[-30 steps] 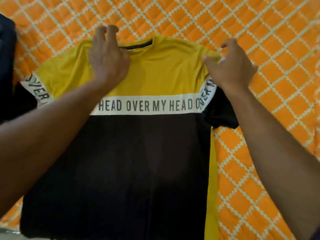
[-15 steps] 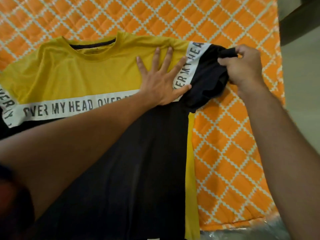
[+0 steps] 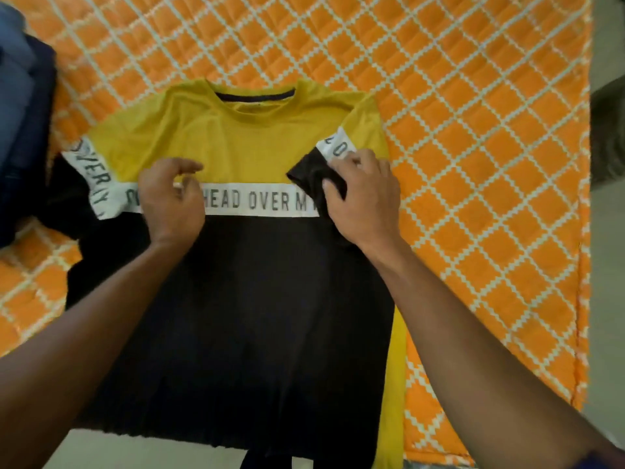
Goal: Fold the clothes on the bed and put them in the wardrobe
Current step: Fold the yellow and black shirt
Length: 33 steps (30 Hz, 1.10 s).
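A T-shirt (image 3: 257,292), yellow on top, black below, with a white lettered band across the chest, lies face up on the bed. Its right sleeve (image 3: 324,164) is folded inward over the chest. My right hand (image 3: 363,201) lies on that folded sleeve, fingers curled over its black cuff. My left hand (image 3: 172,201) hovers over the white band on the left side, fingers loosely curled, holding nothing. The left sleeve (image 3: 89,177) still lies spread outward.
The bed is covered with an orange quilt (image 3: 473,164) with a white lattice pattern. A pile of dark blue clothes (image 3: 23,130) lies at the left edge. The bed's right edge and pale floor (image 3: 605,299) run along the right.
The right sleeve has been brought inward and laid over the chest by my right hand. My left hand has left the right shoulder and moved to the left part of the white band.
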Tool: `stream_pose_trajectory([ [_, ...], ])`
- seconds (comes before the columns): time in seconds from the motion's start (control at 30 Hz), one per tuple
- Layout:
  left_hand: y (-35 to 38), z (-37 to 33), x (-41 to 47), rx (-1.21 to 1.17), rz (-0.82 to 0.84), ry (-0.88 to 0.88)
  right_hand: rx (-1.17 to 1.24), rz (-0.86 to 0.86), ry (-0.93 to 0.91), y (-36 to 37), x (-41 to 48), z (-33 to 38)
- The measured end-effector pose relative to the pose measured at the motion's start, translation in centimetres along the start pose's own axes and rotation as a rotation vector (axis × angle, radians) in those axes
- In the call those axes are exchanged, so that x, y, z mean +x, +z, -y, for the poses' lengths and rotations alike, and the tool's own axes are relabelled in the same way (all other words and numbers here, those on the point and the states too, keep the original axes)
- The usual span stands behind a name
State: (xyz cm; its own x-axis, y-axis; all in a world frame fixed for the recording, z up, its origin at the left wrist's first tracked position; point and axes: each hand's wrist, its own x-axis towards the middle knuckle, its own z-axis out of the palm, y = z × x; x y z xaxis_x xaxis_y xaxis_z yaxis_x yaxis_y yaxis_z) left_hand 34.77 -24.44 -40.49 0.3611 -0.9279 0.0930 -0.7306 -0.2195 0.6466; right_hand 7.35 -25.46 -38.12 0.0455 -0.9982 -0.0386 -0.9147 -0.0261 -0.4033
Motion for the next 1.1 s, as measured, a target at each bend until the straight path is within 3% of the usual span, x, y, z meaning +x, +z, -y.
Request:
stream_pose_trajectory([
  [0.1, -4.1, 4.1, -1.5, -0.001, -0.022, -0.047, -0.176, 0.07, 0.036, 1.7, -0.9, 0.1],
  [0.2, -7.1, 7.2, -3.1, -0.001, -0.089, -0.132, -0.074, 0.016, 0.047, 1.6, 0.6, 3.6],
  [0.43, -10.0, 12.3, -3.6, -0.078, -0.276, -0.538, 0.262, 0.382, -0.422, 7.5, 7.2, 23.0],
  [0.53, -10.4, 12.5, -2.5, -0.113, -0.238, -0.564, 0.043, 0.594, -0.588, 10.4, 9.7, 30.2],
  [0.6, -10.5, 12.5, -1.3, -0.17, -0.164, -0.602, -0.107, 0.713, -0.603, 11.8, 10.9, 32.9],
  [0.8, -11.2, 12.1, 1.8, -0.361, -0.085, -0.846, -0.25, 0.84, -0.673, 13.2, 13.2, 36.0],
  [0.93, -11.1, 11.9, 2.0, -0.511, -0.227, -0.839, -0.061, 0.737, -0.64, 15.0, 13.0, 35.0],
  [1.1, -10.6, 11.4, 1.1, -0.609, -0.373, -0.659, 0.127, 0.791, -0.596, 15.3, 13.0, 34.3],
])
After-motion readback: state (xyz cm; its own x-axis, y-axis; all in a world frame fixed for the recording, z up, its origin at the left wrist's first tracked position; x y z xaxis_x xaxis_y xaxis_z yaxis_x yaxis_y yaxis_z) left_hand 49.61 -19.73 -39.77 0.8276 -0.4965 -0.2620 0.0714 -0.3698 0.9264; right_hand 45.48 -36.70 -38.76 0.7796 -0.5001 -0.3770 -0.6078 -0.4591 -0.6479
